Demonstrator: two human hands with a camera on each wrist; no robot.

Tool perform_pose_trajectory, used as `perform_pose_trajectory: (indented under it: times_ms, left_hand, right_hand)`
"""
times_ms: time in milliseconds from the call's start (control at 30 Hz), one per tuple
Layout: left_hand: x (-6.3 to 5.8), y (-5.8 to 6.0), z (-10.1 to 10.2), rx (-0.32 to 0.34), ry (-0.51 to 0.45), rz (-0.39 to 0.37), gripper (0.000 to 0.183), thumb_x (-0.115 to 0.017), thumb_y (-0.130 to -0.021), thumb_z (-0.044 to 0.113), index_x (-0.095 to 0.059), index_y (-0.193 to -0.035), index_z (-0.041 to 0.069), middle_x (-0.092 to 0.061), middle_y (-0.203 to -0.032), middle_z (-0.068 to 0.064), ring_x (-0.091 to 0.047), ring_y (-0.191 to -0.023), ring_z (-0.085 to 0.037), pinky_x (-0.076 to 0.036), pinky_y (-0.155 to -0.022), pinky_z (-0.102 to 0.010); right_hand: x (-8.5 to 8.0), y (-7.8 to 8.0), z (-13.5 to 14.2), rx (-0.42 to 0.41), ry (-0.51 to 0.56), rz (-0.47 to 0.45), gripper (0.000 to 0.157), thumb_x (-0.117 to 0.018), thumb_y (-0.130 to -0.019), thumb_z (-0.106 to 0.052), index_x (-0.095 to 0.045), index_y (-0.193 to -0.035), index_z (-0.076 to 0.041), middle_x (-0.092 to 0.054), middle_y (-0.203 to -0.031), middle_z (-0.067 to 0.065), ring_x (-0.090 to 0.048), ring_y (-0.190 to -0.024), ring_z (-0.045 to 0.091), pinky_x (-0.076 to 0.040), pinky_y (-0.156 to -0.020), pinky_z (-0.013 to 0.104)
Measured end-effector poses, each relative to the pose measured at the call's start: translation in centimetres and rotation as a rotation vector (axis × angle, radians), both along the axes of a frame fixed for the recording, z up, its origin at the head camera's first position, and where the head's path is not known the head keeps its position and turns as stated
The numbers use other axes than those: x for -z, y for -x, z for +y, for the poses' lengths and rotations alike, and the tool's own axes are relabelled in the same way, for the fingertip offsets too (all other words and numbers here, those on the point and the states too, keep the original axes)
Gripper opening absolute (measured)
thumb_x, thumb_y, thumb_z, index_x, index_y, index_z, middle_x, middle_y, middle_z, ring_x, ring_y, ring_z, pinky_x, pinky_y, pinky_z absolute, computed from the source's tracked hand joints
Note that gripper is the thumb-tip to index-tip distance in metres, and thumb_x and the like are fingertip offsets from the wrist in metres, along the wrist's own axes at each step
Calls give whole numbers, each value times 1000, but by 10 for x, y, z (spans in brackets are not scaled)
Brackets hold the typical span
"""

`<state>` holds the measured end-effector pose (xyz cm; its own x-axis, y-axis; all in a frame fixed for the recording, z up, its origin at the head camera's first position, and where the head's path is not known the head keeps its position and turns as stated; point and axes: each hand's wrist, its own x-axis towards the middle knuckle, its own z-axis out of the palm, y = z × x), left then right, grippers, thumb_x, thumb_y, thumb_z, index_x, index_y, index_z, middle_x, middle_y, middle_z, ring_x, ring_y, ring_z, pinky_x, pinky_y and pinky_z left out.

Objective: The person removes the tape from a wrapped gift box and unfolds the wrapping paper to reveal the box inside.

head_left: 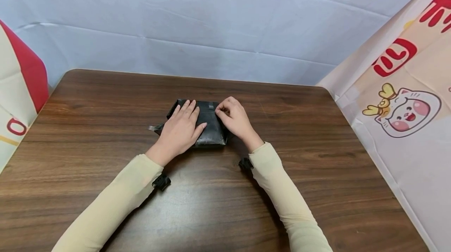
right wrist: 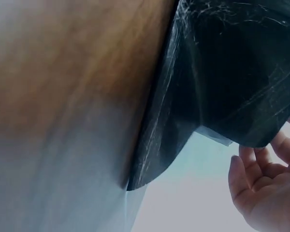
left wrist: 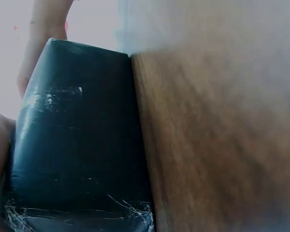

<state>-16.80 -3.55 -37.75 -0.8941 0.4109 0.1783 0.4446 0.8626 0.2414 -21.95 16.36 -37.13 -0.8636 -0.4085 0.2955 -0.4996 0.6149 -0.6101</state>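
Observation:
A black wrapped package point(head_left: 211, 128) with creased, scuffed edges lies on the table. My left hand point(head_left: 181, 126) rests flat on its top with fingers spread, and part of that hand shows at the left border of the left wrist view. At the package's far right, my right hand point(head_left: 234, 116) has its fingers bent, thumb and forefinger pinching the wrapping's edge. In the right wrist view, the curled fingers point(right wrist: 253, 169) meet the edge of a black flap point(right wrist: 241, 111), and the package's end looks folded and loose. A small shiny tape patch point(head_left: 211, 106) sits on top.
The brown wooden table point(head_left: 299, 173) extends around the package. A grey strip end point(head_left: 151, 128) pokes out at the package's left. White cloth point(head_left: 211, 20) hangs behind the table, and a printed cloth point(head_left: 405, 111) hangs on the right. A small black device is worn at each wrist.

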Motion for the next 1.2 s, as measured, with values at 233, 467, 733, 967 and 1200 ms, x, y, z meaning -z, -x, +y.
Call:
perform_pose_trajectory:
  times_ms: [233,467,733,967,1200]
  left_hand:
    - [-2,-17,1,21,19,9,68,-38,-100,47,-34,-144,-4,-25,-151,-22,-18,-141,-33,-15,-113,-48]
    - [-2,-42,-2,50,48,8,72,-40,-98,50,-29,-147,-1,-22,-152,-21,-17,-141,-34,-16,-112,-50]
    - [-1,-80,-9,116,43,118,70,-46,-96,50,-37,-144,1,-31,-149,-20,-24,-139,-34,-17,-111,-53]
    - [-10,-118,-13,186,37,229,66,-59,-89,47,-50,-135,1,-52,-133,-17,-51,-118,-31,-36,-100,-48]
    - [-18,-145,-15,226,29,180,45,-63,-87,44,-66,-106,3,-63,-91,-6,-59,-80,-21,-45,-66,-35]
  right_hand:
    - [-4,-16,6,-74,-47,47,10,-57,-94,-12,-65,-93,-7,-57,-97,5,-54,-92,20,-46,-78,37]
    - [-10,-38,13,-172,-71,116,2,-62,-91,-7,-62,-91,-10,-58,-95,1,-52,-92,17,-46,-82,34]
    - [-17,-71,20,-313,-184,276,7,-67,-85,-8,-61,-83,-13,-57,-85,-4,-50,-79,13,-42,-73,32]
    - [-19,-104,31,-448,-320,348,5,-68,-84,-14,-63,-83,-14,-56,-82,-6,-53,-75,10,-47,-71,30]
    - [-17,-129,35,-519,-444,342,12,-70,-84,-28,-65,-84,-17,-55,-81,-8,-55,-75,10,-48,-72,27]
